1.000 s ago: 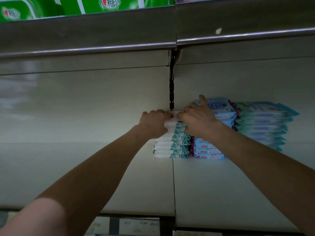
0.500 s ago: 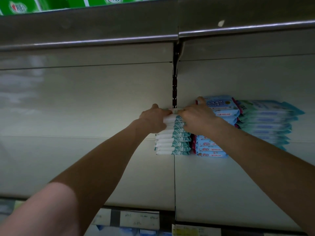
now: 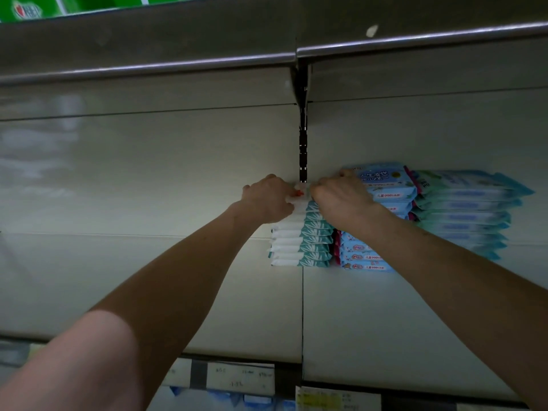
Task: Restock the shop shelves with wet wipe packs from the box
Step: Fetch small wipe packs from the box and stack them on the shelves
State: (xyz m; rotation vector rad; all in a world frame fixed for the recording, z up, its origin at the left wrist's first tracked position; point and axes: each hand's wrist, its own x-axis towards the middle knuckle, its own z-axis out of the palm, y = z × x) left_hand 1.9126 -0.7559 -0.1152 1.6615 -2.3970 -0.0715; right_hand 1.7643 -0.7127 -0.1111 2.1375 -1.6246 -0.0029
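Grip of left hand point(image 3: 267, 199) and right hand point(image 3: 341, 200) seemingly pinches pack point(image 3: 301, 188) between.

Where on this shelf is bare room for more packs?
The shelf is bare left of the white-and-teal stack and in front of it. Crowded: that stack, the blue stack and the pale teal stack sit side by side, with the left hand and right hand on the first.

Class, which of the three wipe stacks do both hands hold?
The leftmost stack, white with teal ends: the left hand and right hand grip its top pack.
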